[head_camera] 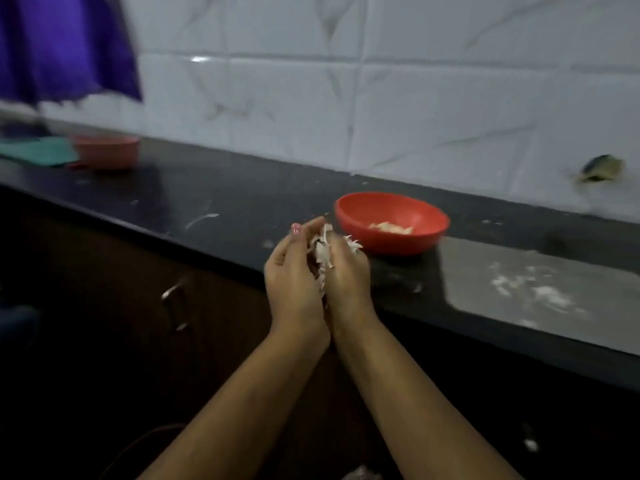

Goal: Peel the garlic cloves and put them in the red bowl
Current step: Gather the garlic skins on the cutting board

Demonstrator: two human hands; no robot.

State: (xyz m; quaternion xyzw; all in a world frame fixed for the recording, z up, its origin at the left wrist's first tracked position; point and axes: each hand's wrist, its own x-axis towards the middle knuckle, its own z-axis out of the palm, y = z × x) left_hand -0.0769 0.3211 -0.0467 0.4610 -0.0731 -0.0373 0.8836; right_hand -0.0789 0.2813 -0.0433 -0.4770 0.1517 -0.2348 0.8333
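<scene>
Right here, closest to me, two bare arms reach forward side by side. The left hand [292,275] and the right hand [348,282] are pressed together over the front edge of the dark surface [242,202]. Between them is a bunch of white, papery garlic skins [322,252]. The grip of both hands is curled in around the bunch. The fingers are bent and the palms face each other, so the skins poke out at the top. I cannot tell if a whole clove hides inside.

Just behind the hands, a bit to the right, the red bowl [398,242] stands on the surface. A few pale peeled cloves [391,227] lie in the bottom of it. The hands are close to the bowl.

Further right, white crumbs [547,296] are scattered on a shiny patch of the surface.

Far off to the left, a pink bowl [105,152] stands next to a green cloth [38,150]. Above them hangs a purple cloth [65,46]. Behind it all is a wall of white tiles [381,98]. A small dark thing [601,168] sits on the wall at the right, too blurry to tell what it is.
</scene>
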